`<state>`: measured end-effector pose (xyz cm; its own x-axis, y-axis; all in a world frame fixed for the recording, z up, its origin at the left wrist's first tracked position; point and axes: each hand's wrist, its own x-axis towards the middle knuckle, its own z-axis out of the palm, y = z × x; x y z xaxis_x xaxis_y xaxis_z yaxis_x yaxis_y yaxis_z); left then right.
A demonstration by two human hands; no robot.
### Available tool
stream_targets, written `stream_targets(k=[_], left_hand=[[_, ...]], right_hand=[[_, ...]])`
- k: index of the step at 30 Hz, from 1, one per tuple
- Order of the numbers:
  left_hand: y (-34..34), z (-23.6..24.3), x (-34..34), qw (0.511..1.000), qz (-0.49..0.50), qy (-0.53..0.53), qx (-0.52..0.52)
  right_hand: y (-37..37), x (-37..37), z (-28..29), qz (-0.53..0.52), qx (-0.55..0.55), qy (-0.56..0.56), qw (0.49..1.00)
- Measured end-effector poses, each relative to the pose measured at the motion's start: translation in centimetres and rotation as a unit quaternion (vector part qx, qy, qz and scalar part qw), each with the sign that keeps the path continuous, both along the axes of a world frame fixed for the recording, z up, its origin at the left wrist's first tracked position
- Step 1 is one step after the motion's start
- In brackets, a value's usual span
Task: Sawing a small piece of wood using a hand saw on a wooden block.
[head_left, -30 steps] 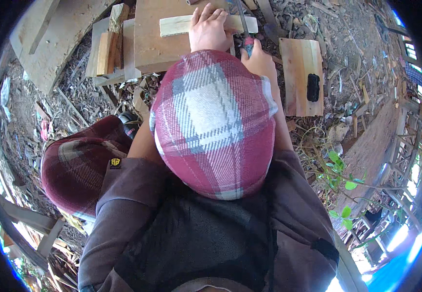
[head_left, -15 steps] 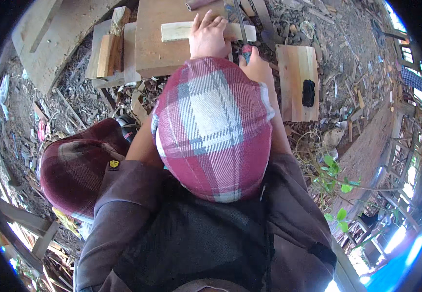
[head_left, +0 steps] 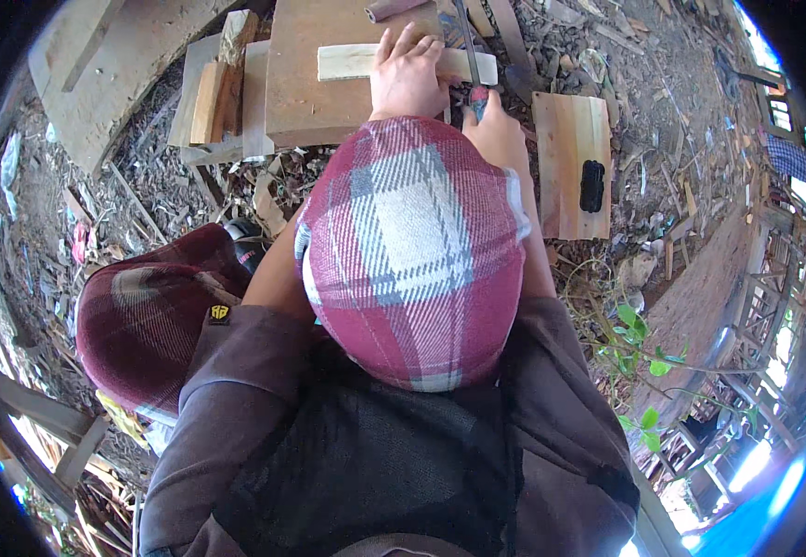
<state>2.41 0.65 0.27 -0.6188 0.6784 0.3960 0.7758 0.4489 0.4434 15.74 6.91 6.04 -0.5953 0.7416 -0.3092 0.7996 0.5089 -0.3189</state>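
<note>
My left hand (head_left: pixel 405 76) lies with fingers spread on a pale, narrow strip of wood (head_left: pixel 345 62), pressing it to a brown wooden block (head_left: pixel 305 110). My right hand (head_left: pixel 498 135) is closed round the red-and-blue handle (head_left: pixel 478 97) of a hand tool with a long, thin metal blade (head_left: pixel 470 46). The blade points away from me and crosses the strip near its right end. Whether the blade has teeth is too small to tell. Plaid cloth covers my knee (head_left: pixel 412 251), which hides part of both forearms.
To the right lies a flat board (head_left: pixel 556 158) with a black oblong object (head_left: pixel 591 186) on it. Wood offcuts (head_left: pixel 222 93) sit left of the block, near a large sheet (head_left: pixel 115 74). A brown roll (head_left: pixel 394 9) rests at the far edge. Chips litter the ground; a leafy plant (head_left: pixel 633 325) stands right.
The whole view has shifted slightly, so things appear a little further right and lower. My left hand stays on the strip, and my right hand keeps its grip on the tool.
</note>
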Motion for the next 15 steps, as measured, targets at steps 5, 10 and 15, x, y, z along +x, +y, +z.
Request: stream_targets(k=[5,10,15], left_hand=[[0.3,0.8,0.3,1.0,0.007,-0.01,-0.016],[-1.4,0.1,-0.7,0.999,0.013,0.022,-0.025],[-0.2,-1.0,-0.2,0.999,-0.007,-0.019,0.03]], right_hand=[[-0.9,5.1,-2.2,0.005,0.007,0.011,1.0],[-5.1,7.4,3.2,-0.019,-0.106,-0.016,0.994],[0.2,1.1,-0.7,0.027,0.002,0.012,1.0]])
